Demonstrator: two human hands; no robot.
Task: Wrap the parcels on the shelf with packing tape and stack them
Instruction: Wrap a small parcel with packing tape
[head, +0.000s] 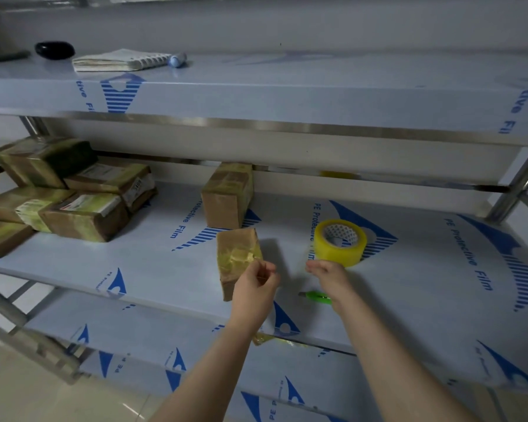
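Left hand (pixel 256 283) pinches a corner of the small brown taped parcel (pixel 235 257), right hand (pixel 328 275) (fingers loosely curled, empty) beside the yellow packing-tape roll (pixel 340 243); so slight a grip risks toppling it.

Left hand (pixel 256 284) pinches small parcel (pixel 235 257) at its taped edge. Right hand (pixel 328 277) loose, holding nothing; tape roll (pixel 340 242) just beyond its fingers, green cutter (pixel 316 297) behind them, under wrist.
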